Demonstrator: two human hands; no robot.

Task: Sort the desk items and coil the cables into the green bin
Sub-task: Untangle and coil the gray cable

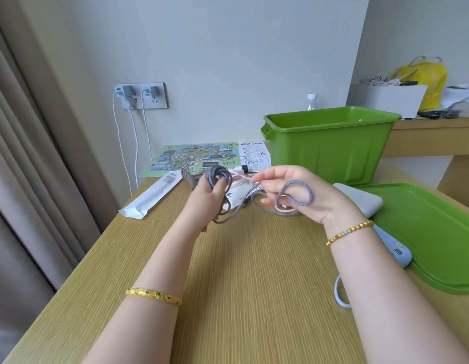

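Observation:
A grey braided cable (297,199) runs between both hands above the middle of the wooden desk (254,271). My left hand (204,200) grips a bundle of its coils, which stick up above the fingers. My right hand (299,195) pinches the loose end, with one loop lying across the palm. The green bin (330,145) stands open at the back right of the desk. Its green lid (432,232) lies flat to the right.
A grey power bank (359,200) and a light blue device (396,250) with a cord lie beside the lid. A white packet (152,195), a colourful map sheet (199,156) and a brown clip lie at the back. Chargers hang from a wall socket (141,95).

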